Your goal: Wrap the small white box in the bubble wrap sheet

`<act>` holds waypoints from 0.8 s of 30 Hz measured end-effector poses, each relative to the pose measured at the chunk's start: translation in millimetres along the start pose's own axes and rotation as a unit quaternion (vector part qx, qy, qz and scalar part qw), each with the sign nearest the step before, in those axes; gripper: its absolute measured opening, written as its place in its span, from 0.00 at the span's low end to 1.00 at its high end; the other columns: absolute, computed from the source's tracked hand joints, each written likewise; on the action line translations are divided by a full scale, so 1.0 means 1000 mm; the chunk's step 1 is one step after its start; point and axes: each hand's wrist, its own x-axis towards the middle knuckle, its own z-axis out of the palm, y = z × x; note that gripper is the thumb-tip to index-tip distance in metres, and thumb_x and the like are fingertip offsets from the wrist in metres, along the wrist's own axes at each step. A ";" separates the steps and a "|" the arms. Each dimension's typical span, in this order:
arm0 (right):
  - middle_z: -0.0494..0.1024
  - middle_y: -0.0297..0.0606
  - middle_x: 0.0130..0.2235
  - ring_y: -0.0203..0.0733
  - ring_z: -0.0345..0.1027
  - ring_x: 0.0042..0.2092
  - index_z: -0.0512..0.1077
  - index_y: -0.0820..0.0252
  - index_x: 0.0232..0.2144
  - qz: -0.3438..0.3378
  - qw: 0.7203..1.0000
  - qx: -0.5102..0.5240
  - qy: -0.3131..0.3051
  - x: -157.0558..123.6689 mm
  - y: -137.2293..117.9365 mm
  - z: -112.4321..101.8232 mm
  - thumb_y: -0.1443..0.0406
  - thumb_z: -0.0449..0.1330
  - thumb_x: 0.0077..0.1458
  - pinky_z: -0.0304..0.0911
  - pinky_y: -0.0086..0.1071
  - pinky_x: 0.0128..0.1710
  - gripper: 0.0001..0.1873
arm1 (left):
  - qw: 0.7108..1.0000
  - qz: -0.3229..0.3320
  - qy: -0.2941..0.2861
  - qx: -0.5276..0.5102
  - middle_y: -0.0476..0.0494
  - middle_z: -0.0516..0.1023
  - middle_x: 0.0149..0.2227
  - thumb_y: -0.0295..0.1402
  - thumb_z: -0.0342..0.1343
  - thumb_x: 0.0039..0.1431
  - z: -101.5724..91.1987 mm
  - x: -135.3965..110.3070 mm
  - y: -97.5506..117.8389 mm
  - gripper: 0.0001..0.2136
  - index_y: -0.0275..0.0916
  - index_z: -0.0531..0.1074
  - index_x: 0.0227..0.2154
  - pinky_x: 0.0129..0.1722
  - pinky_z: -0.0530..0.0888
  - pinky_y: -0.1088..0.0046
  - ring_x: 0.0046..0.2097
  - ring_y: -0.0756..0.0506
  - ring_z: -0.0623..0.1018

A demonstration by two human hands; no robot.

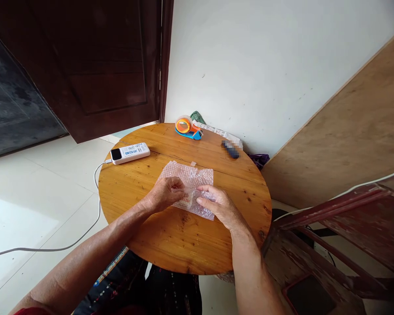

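Note:
A sheet of clear bubble wrap [203, 175] lies folded over on the round wooden table, with some faint red print showing through it near the middle. What lies inside the wrap I cannot make out. My left hand [166, 193] rests on the wrap's left part, its fingers curled in a pinch at the folded layer. On the right part lies my right hand [220, 206], thumb and forefinger apart and their tips touching the wrap. A small clear strip [193, 164] sticks up at the wrap's far edge.
The wooden table [184, 249] carries an orange and blue tape dispenser [188, 127], a blurred dark object [230, 149] and a white device [130, 153] with a cable [96, 205]. A white wall [249, 65] and a dark door [111, 65] stand behind.

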 end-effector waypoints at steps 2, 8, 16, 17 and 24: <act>0.80 0.38 0.42 0.43 0.73 0.39 0.75 0.58 0.43 -0.001 0.999 -0.036 0.010 0.000 0.000 -0.003 0.58 0.62 0.50 0.67 0.35 0.39 0.18 | 1.000 0.010 -0.005 0.009 0.52 0.73 0.25 0.29 0.58 0.50 0.000 0.002 0.001 0.03 0.35 0.72 0.26 0.32 0.66 0.77 0.30 0.52 0.70; 0.77 0.38 0.34 0.43 0.71 0.35 0.74 0.58 0.42 -0.044 0.954 -0.244 0.167 -0.026 -0.019 0.000 0.63 0.57 0.56 0.65 0.36 0.36 0.12 | 0.998 0.013 -0.037 0.042 0.51 0.74 0.27 0.27 0.58 0.48 -0.005 0.011 0.006 0.03 0.36 0.73 0.28 0.33 0.68 0.77 0.31 0.51 0.72; 0.78 0.42 0.44 0.47 0.70 0.44 0.74 0.59 0.41 -0.212 0.882 -0.415 0.067 -0.038 -0.056 0.040 0.70 0.57 0.60 0.63 0.41 0.46 0.08 | 0.992 0.019 -0.090 0.081 0.49 0.77 0.30 0.27 0.57 0.48 -0.014 0.021 0.008 0.05 0.36 0.75 0.30 0.37 0.71 0.75 0.34 0.49 0.76; 0.78 0.43 0.44 0.47 0.70 0.43 0.74 0.59 0.41 -0.202 0.876 -0.434 0.064 -0.037 -0.055 0.043 0.70 0.58 0.60 0.63 0.41 0.46 0.08 | 0.991 0.018 -0.097 0.090 0.48 0.78 0.32 0.26 0.56 0.48 -0.019 0.020 0.009 0.07 0.36 0.75 0.32 0.38 0.72 0.75 0.36 0.48 0.77; 0.77 0.42 0.41 0.48 0.67 0.43 0.73 0.56 0.45 -0.190 0.836 -0.514 0.014 -0.027 -0.062 0.042 0.63 0.62 0.59 0.56 0.41 0.44 0.11 | 0.966 -0.035 -0.040 0.254 0.47 0.79 0.33 0.24 0.53 0.49 -0.048 0.008 0.009 0.17 0.39 0.76 0.42 0.35 0.70 0.73 0.35 0.46 0.77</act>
